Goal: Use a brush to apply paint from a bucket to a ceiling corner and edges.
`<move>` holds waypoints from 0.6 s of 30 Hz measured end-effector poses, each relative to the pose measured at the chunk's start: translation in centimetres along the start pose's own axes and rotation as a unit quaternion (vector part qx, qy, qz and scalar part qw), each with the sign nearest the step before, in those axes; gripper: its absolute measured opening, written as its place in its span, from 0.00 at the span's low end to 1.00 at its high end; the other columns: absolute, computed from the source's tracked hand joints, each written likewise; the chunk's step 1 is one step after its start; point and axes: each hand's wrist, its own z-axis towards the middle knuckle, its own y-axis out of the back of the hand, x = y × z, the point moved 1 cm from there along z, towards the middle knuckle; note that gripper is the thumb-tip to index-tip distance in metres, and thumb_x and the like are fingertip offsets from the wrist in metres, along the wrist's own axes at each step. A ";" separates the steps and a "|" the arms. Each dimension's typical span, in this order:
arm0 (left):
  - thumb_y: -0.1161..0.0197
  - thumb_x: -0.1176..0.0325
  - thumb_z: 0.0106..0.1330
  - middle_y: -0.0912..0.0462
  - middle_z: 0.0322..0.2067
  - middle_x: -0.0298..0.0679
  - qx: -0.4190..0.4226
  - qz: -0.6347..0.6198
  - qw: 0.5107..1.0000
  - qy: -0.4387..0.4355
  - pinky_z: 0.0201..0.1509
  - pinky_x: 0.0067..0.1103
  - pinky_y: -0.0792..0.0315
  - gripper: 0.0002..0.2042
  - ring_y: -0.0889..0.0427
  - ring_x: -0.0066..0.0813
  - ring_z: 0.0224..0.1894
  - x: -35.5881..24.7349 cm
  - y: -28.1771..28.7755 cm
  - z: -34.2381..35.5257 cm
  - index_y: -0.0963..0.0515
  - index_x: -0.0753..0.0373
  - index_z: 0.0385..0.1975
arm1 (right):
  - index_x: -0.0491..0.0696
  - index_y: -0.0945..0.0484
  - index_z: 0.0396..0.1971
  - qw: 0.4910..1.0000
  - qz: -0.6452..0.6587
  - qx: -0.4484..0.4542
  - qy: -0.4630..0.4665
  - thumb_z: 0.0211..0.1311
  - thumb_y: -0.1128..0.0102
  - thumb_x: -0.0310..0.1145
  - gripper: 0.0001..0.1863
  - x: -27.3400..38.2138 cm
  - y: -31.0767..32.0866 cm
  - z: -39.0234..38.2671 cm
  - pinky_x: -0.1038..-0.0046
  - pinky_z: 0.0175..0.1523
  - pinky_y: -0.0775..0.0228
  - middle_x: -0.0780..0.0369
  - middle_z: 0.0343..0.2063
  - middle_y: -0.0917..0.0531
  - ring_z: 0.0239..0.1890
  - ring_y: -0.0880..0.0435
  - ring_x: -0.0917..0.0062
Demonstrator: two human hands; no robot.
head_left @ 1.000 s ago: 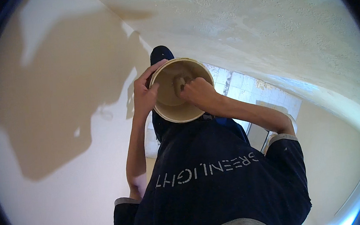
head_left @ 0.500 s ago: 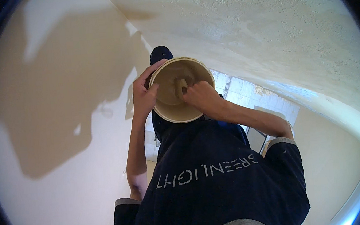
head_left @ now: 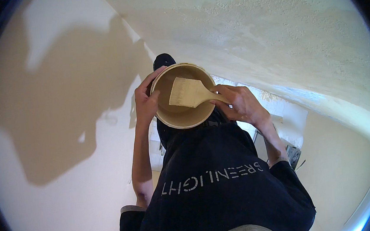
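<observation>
A round cream bucket (head_left: 186,123) is tilted so that its inside faces me; its inner wall has a beige coat. My left hand (head_left: 147,100) grips the rim on the left side, thumb inside and fingers along the outside. A wide flat paintbrush (head_left: 187,92), coated in the same cream colour, lies across the bucket's mouth with its bristles pointing left. Its handle is pinched in my right hand (head_left: 243,104), just outside the right rim. How much liquid the bucket holds cannot be made out.
A pale smooth wall (head_left: 70,202) with a large shadow stands at the left. Ahead and to the right runs a rough, patchy plaster wall (head_left: 247,28). Light floor tiles show behind the bucket. A small grey object (head_left: 293,154) is partly visible beside my right forearm.
My right hand has come up out of the bucket toward the right, bringing the paintbrush into full sight. The bucket has shifted slightly left and down, still in my left hand.
</observation>
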 end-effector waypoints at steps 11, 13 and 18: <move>0.57 0.88 0.45 0.22 0.53 0.46 0.019 -0.002 1.000 0.008 0.65 0.24 0.36 0.32 0.24 0.31 0.57 -0.7 0.1 0.1 0.27 0.71 0.55 | 0.42 0.22 0.28 0.912 0.375 0.089 -0.141 0.72 0.51 0.37 0.16 -2.8 -2.0 -2.4 0.79 0.22 0.44 0.68 0.13 0.30 0.16 0.36 0.87; 0.57 0.87 0.45 0.22 0.53 0.46 0.009 0.022 1.000 0.015 0.65 0.25 0.36 0.31 0.24 0.32 0.57 -0.7 0.3 0.2 0.27 0.71 0.55 | 0.42 0.22 0.28 0.914 0.372 0.081 -0.142 0.72 0.52 0.37 0.17 -3.1 -2.2 -2.6 0.79 0.22 0.44 0.68 0.12 0.30 0.16 0.36 0.87; 0.57 0.85 0.46 0.22 0.52 0.46 0.000 0.069 0.998 -0.011 0.65 0.26 0.36 0.30 0.24 0.33 0.57 -0.4 0.4 0.6 0.27 0.71 0.55 | 0.42 0.21 0.27 0.952 0.289 0.033 -0.101 0.71 0.51 0.37 0.17 -3.8 -2.5 -2.5 0.74 0.23 0.39 0.65 0.12 0.29 0.17 0.32 0.82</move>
